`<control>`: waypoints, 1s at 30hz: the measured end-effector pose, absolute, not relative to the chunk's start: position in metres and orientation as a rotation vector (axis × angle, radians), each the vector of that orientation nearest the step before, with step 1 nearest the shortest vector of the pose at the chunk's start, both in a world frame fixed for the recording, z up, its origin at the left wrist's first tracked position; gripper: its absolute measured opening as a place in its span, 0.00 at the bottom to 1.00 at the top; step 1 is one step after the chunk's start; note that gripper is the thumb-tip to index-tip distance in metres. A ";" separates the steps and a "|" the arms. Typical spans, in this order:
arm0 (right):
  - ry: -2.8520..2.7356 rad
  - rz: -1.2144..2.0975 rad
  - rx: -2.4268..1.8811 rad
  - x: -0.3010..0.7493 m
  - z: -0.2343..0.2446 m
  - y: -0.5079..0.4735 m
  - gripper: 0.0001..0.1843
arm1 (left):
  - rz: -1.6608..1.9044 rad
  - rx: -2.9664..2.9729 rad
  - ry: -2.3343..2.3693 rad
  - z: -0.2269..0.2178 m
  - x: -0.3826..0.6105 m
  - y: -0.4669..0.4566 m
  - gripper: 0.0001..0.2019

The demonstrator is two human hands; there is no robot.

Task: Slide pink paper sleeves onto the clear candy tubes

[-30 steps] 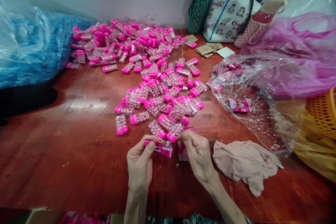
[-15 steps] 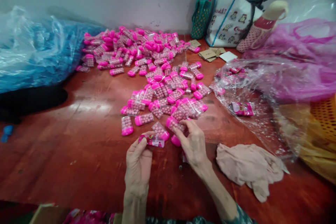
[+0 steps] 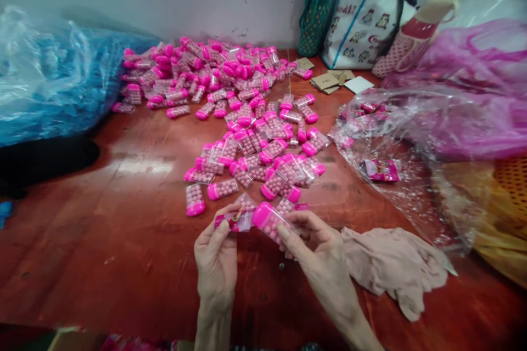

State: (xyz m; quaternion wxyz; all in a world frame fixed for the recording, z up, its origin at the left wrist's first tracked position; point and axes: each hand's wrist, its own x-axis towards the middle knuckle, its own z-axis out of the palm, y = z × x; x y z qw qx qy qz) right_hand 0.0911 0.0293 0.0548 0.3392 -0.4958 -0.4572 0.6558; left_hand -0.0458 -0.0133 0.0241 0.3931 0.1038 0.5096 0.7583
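Observation:
My left hand (image 3: 217,252) pinches a pink printed plastic sleeve (image 3: 235,221) by its left end. Between the thumb and fingers of my right hand (image 3: 319,247) is a clear candy container (image 3: 269,222) with a pink cap, filled with small pink balls. Its capped end points left and meets the right end of the sleeve; whether it is inside cannot be made out. Just beyond both hands lies a loose group of the same containers (image 3: 247,142). A bigger heap of them (image 3: 197,68) sits against the wall.
Blue plastic bags (image 3: 49,82) fill the left side. On the right are a clear plastic bag (image 3: 415,197) with pink sleeves, a pink bag (image 3: 473,104) and a beige cloth (image 3: 395,266). A white tote bag (image 3: 358,27) and cardboard pieces (image 3: 329,81) are at the back.
My right hand has lifted a candy container out of the near group and brought it left and closer, up to the sleeve. My left hand has stayed nearly in place with the sleeve.

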 end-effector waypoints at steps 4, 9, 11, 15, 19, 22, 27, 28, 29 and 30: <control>-1.256 1.734 -1.311 0.094 0.053 0.031 0.12 | 1.930 0.233 1.265 0.023 -0.044 -0.011 0.12; -1.166 1.962 -1.233 0.099 0.059 0.038 0.11 | 1.890 0.189 1.249 0.024 -0.041 -0.012 0.13; -1.140 2.042 -1.202 0.101 0.059 0.039 0.11 | 1.876 0.193 1.237 0.024 -0.041 -0.013 0.13; -1.228 2.031 -1.227 0.104 0.056 0.038 0.12 | 1.845 0.189 1.182 0.024 -0.041 -0.014 0.12; -1.415 1.817 -1.273 0.104 0.053 0.035 0.10 | 1.848 0.226 1.165 0.023 -0.039 -0.013 0.12; -1.509 1.637 -1.250 0.103 0.050 0.034 0.08 | 1.836 0.248 1.182 0.024 -0.036 -0.010 0.13; -1.586 1.482 -1.182 0.099 0.047 0.034 0.08 | 1.896 0.213 1.210 0.027 -0.028 -0.007 0.15; -1.597 1.450 -1.165 0.098 0.047 0.034 0.08 | 1.912 0.207 1.212 0.027 -0.026 -0.006 0.15; -1.606 1.416 -1.146 0.097 0.047 0.033 0.08 | 1.926 0.199 1.214 0.028 -0.025 -0.006 0.16; -1.615 1.383 -1.124 0.096 0.048 0.033 0.08 | 1.935 0.190 1.216 0.028 -0.025 -0.005 0.17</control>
